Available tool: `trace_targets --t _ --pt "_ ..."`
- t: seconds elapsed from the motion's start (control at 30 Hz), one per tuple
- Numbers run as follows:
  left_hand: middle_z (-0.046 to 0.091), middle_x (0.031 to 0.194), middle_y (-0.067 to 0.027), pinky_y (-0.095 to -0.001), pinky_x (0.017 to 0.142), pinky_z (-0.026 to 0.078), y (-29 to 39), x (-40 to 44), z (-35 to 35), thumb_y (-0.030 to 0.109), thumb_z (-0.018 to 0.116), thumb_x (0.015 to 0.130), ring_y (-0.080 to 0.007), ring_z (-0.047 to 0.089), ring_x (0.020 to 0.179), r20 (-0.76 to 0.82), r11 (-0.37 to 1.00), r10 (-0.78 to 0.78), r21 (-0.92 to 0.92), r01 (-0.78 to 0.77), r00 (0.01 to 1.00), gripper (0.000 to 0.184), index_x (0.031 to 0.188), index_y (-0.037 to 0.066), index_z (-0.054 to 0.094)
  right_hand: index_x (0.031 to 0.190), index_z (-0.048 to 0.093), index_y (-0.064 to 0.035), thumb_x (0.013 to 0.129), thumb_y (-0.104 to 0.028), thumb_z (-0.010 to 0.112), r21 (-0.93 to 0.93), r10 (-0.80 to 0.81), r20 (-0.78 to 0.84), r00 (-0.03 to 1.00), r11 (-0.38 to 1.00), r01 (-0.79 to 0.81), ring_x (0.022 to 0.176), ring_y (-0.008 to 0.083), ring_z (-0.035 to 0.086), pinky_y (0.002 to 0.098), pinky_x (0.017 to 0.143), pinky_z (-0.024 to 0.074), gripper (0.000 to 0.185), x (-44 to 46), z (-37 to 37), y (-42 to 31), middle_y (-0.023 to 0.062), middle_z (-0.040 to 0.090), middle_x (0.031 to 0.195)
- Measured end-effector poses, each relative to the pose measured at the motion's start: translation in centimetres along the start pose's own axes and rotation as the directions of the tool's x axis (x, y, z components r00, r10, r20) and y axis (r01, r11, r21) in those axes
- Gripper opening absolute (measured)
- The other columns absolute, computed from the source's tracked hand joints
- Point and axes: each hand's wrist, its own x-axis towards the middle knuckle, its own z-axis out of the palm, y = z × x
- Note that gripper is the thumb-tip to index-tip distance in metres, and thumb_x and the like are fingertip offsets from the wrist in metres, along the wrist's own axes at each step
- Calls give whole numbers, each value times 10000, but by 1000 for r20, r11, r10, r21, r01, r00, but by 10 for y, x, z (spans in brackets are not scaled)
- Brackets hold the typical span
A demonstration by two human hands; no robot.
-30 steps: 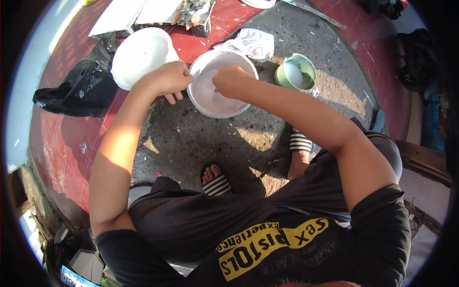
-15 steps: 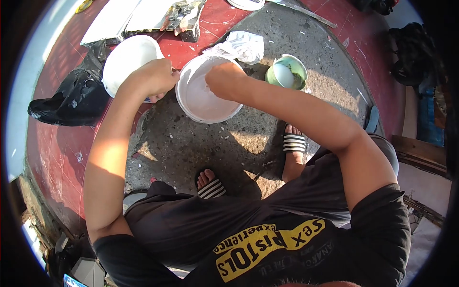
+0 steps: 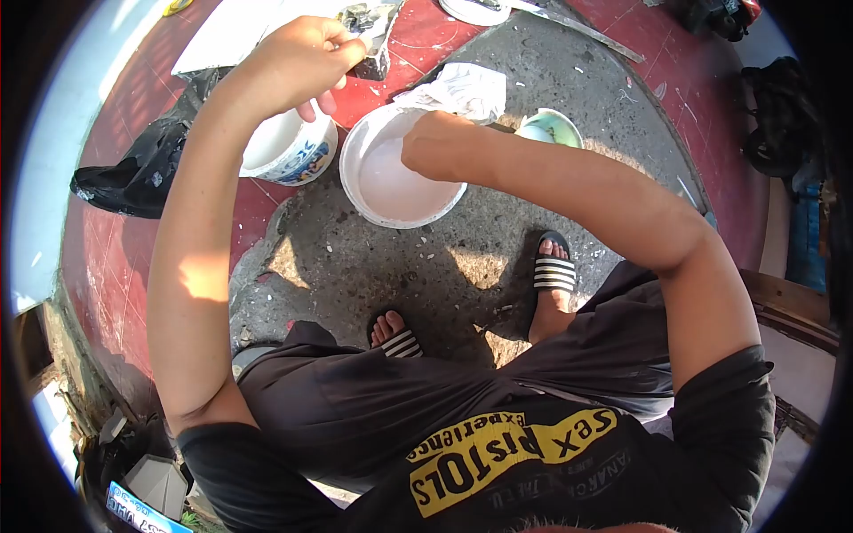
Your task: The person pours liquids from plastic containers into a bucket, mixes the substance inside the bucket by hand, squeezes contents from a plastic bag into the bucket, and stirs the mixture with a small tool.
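Note:
My left hand (image 3: 306, 64) is raised above the white bucket with a printed side (image 3: 306, 155), its thumb and fingers curled together; anything between them is too small to make out. The bucket stands on the red tiles, partly behind my forearm. My right hand (image 3: 437, 147) reaches over the right rim of a second white bucket (image 3: 378, 209), which holds pale liquid or paste. Its fingers point down and inward, hidden behind the back of the hand. A white cloth (image 3: 466, 89) lies just beyond this bucket.
A small green pail (image 3: 564, 133) stands right of my right forearm. A black plastic bag (image 3: 133, 178) lies at the left, near a white slab (image 3: 222, 35). A round white lid (image 3: 475, 11) and a long strip (image 3: 586, 34) are at the back. My sandalled feet rest on concrete.
My left hand has risen up and away from between the buckets, and the printed bucket's side now shows more. My right hand stays over the second bucket, slightly shifted.

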Motion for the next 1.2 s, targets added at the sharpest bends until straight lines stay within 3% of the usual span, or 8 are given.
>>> trace_targets --t 0.2,0.3,0.37,0.43,0.5,0.6,0.73,1.2 --pt "635 725 -68 -288 532 510 32 -30 5 308 548 966 -137 642 598 239 954 147 220 -201 960 341 920 -12 654 911 744 -30 814 -71 614 -80 -48 -2 999 996 48 883 302 701 394 716 567 167 -4 -3 -3 119 725 936" --pt "654 709 -193 -426 623 514 78 -74 46 284 557 942 -330 663 681 567 862 286 201 -466 773 336 799 3 674 926 745 -40 831 -104 631 468 15 -260 965 877 112 904 298 702 410 738 571 161 4 23 15 125 723 948" --pt "681 785 -198 -470 740 538 85 -90 102 256 570 906 -380 679 794 680 842 310 129 -524 665 274 864 14 690 890 726 -72 894 -254 626 37 35 -27 999 999 -34 862 301 700 437 711 558 208 0 -12 17 109 716 922" --pt "692 893 -208 -474 759 533 78 -86 176 190 554 897 -389 679 866 749 818 290 128 -561 595 233 969 3 671 902 723 -87 893 -293 632 -2 42 -98 994 999 -42 875 299 693 426 746 553 226 -9 -30 29 111 712 910" --pt "681 947 -229 -477 762 524 82 -65 208 131 534 886 -389 672 913 709 854 319 73 -515 629 258 1077 -21 618 908 720 -95 895 -285 626 -18 -48 -190 981 999 46 881 303 684 415 768 549 212 -25 -46 43 118 707 908" --pt "663 883 -228 -483 760 515 81 -22 276 127 534 892 -392 656 859 283 928 360 -7 -373 889 429 1285 -45 503 909 720 -94 890 -276 628 109 -33 -390 920 991 81 872 312 676 418 764 547 206 -37 -52 63 118 704 894" --pt "625 976 -221 -490 732 516 85 0 337 179 545 921 -396 643 797 -87 973 217 -56 -223 972 571 1427 -32 387 908 719 -87 890 -262 623 181 62 -512 857 983 37 857 313 675 418 773 542 201 -39 -40 63 119 702 870" --pt "603 1044 -183 -462 742 539 54 34 378 194 611 915 -369 663 857 -221 972 197 -81 -219 955 364 1254 66 587 996 730 -96 912 -355 618 417 226 -327 917 906 -75 943 309 678 412 872 531 295 -42 -35 67 118 716 949"
